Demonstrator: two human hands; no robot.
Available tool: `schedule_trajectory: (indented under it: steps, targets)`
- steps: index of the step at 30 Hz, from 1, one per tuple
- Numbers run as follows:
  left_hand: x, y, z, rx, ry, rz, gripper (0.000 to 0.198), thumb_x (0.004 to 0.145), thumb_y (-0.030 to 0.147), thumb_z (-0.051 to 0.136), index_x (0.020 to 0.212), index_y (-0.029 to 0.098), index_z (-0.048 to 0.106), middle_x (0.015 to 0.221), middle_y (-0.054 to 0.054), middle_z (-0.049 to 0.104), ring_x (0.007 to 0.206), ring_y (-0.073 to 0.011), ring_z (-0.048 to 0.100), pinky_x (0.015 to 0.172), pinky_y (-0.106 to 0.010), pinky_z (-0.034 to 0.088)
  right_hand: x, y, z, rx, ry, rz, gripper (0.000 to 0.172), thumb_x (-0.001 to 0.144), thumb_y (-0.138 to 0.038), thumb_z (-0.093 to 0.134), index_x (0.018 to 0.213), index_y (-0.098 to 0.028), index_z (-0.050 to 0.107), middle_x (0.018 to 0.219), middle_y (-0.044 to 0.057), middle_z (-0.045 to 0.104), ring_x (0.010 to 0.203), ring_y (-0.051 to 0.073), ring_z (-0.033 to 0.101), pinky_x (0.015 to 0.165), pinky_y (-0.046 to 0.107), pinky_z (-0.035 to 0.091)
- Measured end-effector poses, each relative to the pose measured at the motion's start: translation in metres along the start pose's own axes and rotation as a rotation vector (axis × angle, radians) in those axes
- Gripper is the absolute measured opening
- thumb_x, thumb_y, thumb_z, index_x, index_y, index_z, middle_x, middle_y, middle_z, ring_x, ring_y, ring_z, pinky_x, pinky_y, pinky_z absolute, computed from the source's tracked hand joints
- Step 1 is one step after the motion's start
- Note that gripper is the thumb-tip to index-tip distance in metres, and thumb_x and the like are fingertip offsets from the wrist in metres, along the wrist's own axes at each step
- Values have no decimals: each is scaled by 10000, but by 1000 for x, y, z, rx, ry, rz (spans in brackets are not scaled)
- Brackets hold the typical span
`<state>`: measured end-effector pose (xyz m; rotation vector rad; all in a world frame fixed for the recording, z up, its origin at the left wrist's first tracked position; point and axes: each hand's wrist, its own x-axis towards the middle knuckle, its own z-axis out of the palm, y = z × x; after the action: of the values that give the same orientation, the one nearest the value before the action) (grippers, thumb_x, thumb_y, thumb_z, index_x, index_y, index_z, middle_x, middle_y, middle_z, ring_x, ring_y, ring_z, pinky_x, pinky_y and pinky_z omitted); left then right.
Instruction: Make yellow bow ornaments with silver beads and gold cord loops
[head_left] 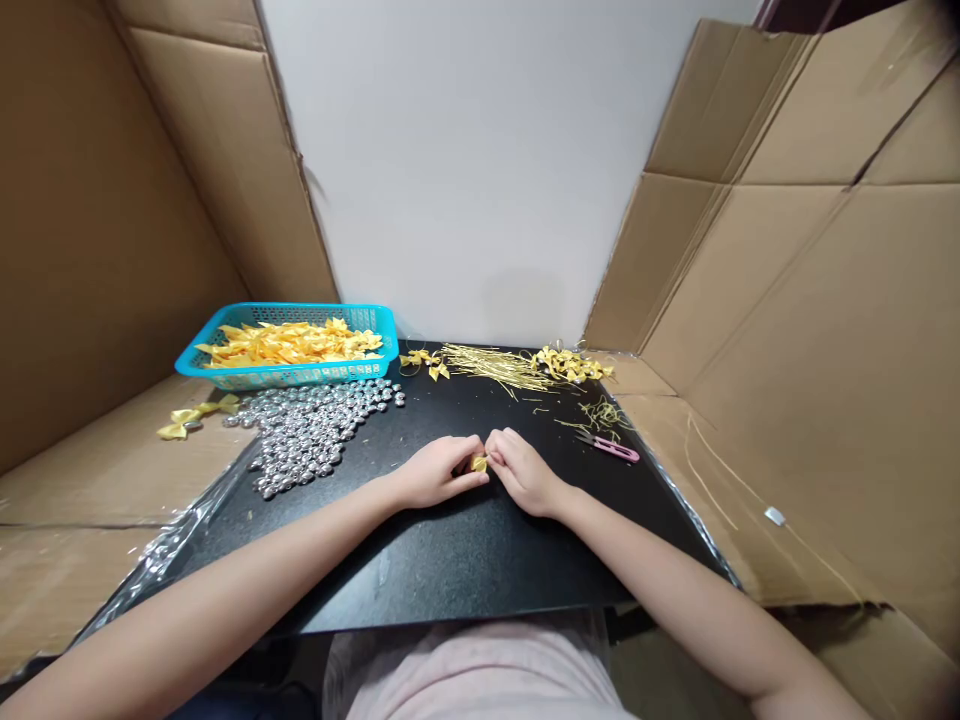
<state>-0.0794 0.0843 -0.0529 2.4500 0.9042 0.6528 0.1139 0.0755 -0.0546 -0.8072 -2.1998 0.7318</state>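
Left hand: our fingers curl round a small yellow bow.
Right hand: curled in beside it; what it pinches, we can't quite make out.
Bow: shiny, partly hidden by our fingers, over the black table.
Beads: silver, rounded, spread left, near the blue basket.

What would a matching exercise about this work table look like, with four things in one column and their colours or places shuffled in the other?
Things:
1. Plastic basket
2. Thread snips
3. Domed beads
4. Small yellow bow

Descriptions:
A. Pink-handled, lying to the right of both hands
B. In the fingers of the left hand, close beside the right hand
C. Turquoise, bearing a heap of yellow ribbon pieces
D. Shiny silver, spread in front of the basket

Right pairs: 1-C, 2-A, 3-D, 4-B
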Motion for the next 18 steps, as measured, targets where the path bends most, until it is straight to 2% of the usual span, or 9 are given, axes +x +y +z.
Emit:
schedule_trajectory:
  steps: [8,13,18]
  targets:
    - [5,-6,6,-8,56,-67,268,864,426,537,762,211,414,632,57,437,564,-129,391,543,-243,263,4,9,10,181,77,90,239,937,-310,374,727,-232,291,751,-21,395,695,150,390,696,305,352]
    - [7,-2,8,-60,97,-99,284,878,438,505,757,219,371,651,59,413,577,-129,371,558,-249,281,6,16,16,330,117,111,292,940,-414,393,736,-233,289,755,-28,379,679,137,373,683,293,347]
    - [7,5,11,-144,123,-112,248,890,415,469,780,222,357,708,42,441,624,-142,412,598,-268,333,8,21,22,490,148,126,351,916,-506,428,740,-229,305,759,-29,372,687,131,377,686,287,354]
